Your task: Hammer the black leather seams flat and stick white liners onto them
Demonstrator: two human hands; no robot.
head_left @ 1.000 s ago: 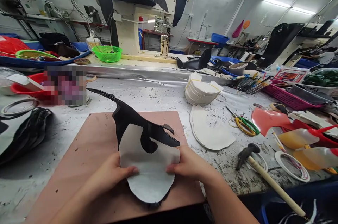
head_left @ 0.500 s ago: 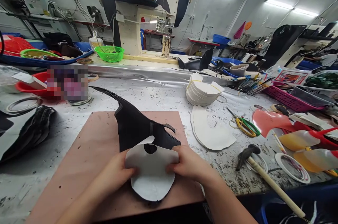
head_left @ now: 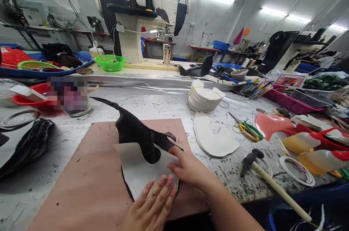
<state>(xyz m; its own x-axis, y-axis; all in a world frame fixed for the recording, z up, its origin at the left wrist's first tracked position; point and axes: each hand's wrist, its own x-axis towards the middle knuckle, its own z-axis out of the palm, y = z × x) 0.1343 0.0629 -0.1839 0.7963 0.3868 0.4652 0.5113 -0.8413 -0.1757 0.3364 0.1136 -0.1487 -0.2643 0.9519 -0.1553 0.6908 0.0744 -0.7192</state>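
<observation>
A black leather shoe-upper piece (head_left: 133, 129) with a white lining sheet (head_left: 133, 167) stuck to it lies on a brown work board (head_left: 81, 173). My left hand (head_left: 152, 205) lies flat on the lower part of the white lining, fingers stretched out. At the lining's right edge, my right hand (head_left: 188, 167) presses down where white meets black; its fingers are extended and rest on the piece. Neither hand grips anything.
Right of the board lie a flat white lining piece (head_left: 214, 136), a stack of white pieces (head_left: 204, 96), yellow-handled scissors (head_left: 247, 131), a hammer (head_left: 269, 182), glue bottles (head_left: 319, 158) and a pink basket (head_left: 291, 102). A sewing machine (head_left: 136, 24) and a green bowl (head_left: 109, 62) stand behind. Black pieces (head_left: 24, 144) lie at left.
Both hands let go of the lining's edges. The piece now lies flat on the board, and my left hand has moved down to press flat on the white lining.
</observation>
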